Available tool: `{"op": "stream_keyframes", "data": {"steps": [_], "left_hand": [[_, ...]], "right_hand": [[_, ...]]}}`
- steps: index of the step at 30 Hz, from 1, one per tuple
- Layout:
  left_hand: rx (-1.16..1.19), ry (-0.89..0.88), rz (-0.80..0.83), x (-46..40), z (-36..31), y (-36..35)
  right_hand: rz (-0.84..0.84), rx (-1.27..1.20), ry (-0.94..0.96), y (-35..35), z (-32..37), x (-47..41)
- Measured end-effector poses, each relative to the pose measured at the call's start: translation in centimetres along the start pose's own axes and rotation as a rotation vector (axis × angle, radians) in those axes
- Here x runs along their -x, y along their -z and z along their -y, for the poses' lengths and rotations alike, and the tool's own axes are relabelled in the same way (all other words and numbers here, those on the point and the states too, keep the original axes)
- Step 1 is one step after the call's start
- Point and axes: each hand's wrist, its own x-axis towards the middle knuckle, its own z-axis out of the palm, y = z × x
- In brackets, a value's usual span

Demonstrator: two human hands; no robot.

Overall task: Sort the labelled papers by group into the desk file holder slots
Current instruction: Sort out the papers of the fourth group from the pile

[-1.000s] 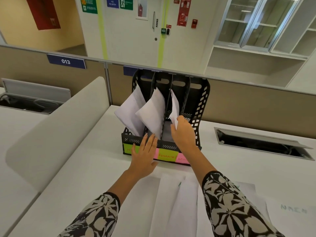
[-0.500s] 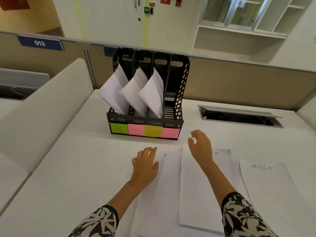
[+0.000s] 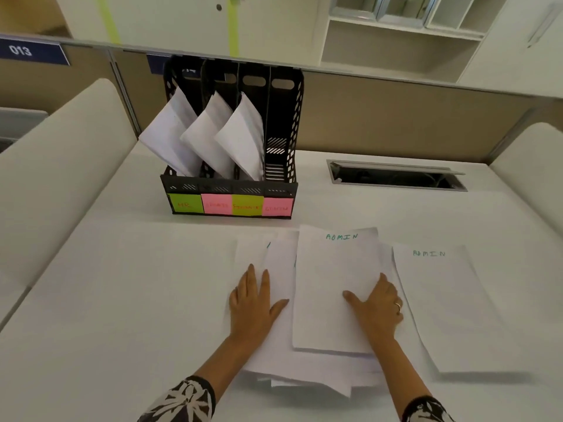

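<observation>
White desk (image 3: 128,284) under scattered papers (image 3: 332,293)

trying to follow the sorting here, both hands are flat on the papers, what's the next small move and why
Probably lift the top sheet marked ADMIN with the right hand and carry it to the holder's rightmost slot. That slot looks empty, its pink label seems to read ADMIN, and the other three slots already hold papers.

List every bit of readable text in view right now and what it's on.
"ADMIN": top sheet of the stack.
"ADMIN": separate sheet to the right.
"013": blue plate on the partition.
"HR": green note on the file holder.
Pink note, yellow-green note, right pink note: writing too blurred to read.
</observation>
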Motion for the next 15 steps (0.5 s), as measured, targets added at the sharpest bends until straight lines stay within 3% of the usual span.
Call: {"op": "stream_keyframes", "data": {"steps": [5, 10, 15], "left_hand": [[0.160, 0.101, -0.073, -0.1, -0.6, 1.2], [0.532, 0.130, -0.109, 0.1, 0.0, 2.1], [0.445, 0.143, -0.178, 0.3, 2.3, 3.3]], "right_hand": [[-0.129, -0.457, -0.035, 2.4, -2.3, -1.3], [-0.198, -0.407, -0.011, 3.8, -4.5, -2.4], [-0.143, -0.347, 0.009, 4.0, -5.9, -3.1]]}}
